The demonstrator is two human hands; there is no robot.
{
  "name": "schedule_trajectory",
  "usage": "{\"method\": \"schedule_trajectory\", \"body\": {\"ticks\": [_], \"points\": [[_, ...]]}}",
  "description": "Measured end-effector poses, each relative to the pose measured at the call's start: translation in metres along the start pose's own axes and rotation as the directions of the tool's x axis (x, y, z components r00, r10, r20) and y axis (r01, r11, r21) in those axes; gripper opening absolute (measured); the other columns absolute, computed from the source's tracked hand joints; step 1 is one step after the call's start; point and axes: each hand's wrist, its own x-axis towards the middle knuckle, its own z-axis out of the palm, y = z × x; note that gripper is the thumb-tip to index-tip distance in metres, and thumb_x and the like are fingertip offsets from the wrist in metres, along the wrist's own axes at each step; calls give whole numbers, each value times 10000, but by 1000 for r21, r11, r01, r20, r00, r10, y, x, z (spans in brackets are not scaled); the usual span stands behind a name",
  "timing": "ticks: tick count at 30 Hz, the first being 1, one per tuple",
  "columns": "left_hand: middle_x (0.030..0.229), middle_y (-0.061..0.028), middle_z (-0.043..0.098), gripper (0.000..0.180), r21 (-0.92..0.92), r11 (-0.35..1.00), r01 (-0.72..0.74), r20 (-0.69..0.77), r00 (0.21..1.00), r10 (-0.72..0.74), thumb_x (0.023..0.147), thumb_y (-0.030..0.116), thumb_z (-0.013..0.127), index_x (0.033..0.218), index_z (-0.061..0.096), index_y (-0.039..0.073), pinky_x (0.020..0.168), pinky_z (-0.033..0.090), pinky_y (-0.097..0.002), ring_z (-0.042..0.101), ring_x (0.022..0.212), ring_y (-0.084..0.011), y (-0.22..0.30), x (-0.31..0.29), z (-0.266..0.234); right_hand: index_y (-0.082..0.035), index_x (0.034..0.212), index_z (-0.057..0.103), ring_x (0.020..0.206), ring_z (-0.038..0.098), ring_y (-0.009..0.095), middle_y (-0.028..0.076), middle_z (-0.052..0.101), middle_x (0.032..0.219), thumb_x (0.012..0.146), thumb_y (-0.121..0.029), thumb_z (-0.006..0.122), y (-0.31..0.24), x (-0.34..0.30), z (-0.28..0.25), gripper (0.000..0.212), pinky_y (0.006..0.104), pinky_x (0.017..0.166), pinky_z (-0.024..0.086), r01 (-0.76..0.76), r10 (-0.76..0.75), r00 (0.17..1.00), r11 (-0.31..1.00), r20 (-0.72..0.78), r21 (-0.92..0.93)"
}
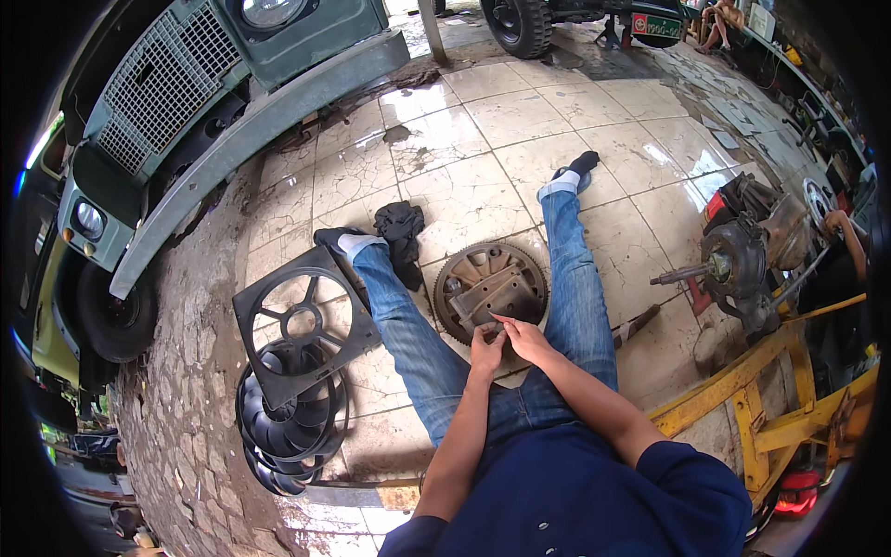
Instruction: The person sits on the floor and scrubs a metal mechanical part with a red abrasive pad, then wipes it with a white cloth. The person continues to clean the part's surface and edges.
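A round toothed flywheel (pixel 443 299) lies on the tiles between my outstretched legs. Across it rests a flat, worn metal piece (pixel 501 295) with small holes. At its near edge, my left hand (pixel 486 351) is closed, fingertips pinched together; whatever they grip is too small to make out. Just right of it, my right hand (pixel 527 341) pinches a thin red item (pixel 502 318) that points toward the left fingertips. The two hands nearly touch, low over the near rim of the flywheel.
Left of my legs lie a black fan shroud (pixel 251 322), black fans (pixel 288 422) and a dark cloth (pixel 399 226). To the right are a greasy gearbox (pixel 729 260), a yellow metal frame (pixel 715 397) and another person's arm (pixel 846 237). A green vehicle's bumper (pixel 269 125) stands front left.
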Motion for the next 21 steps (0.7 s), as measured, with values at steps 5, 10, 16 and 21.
{"method": "schedule_trajectory", "body": {"ticks": [5, 10, 16, 21], "points": [[1075, -132, 644, 367, -56, 995, 88, -10, 996, -89, 808, 60, 688, 1140, 538, 12, 850, 493, -328, 622, 976, -218, -34, 15, -12, -182, 1322, 564, 1044, 619, 355, 179, 650, 1139, 1005, -196, 412, -24, -8, 5, 352, 403, 865, 498, 138, -139, 990, 989, 27, 50], [1014, -127, 662, 282, -72, 997, -23, 9, 1000, 24, 839, 70, 654, 1106, 597, 0, 835, 492, -321, 622, 959, -208, -36, 17, -8, -157, 1322, 561, 1111, 595, 325, 139, 635, 1201, 1013, -182, 391, -22, 0, -10, 353, 392, 928, 471, 5, -6, 999, 1000, -35, -19], [1005, -119, 652, 347, -259, 956, 140, 53, 990, -130, 861, 172, 707, 1125, 595, -25, 818, 487, -322, 607, 929, -208, -24, 11, -3, -94, 1338, 540, 1163, 591, 225, 130, 621, 1261, 1030, -187, 387, -6, 5, -7, 357, 318, 955, 452, 10, -6, 1000, 980, -20, 198], [1029, -135, 641, 448, -132, 973, 189, -87, 976, -202, 836, 209, 754, 1166, 575, -37, 814, 483, -318, 600, 926, -209, -16, 8, -7, -26, 1322, 533, 1065, 603, 161, 128, 647, 1182, 1032, -221, 404, -12, 0, -3, 373, 295, 906, 472, -53, 35, 997, 965, 72, 255]]}}
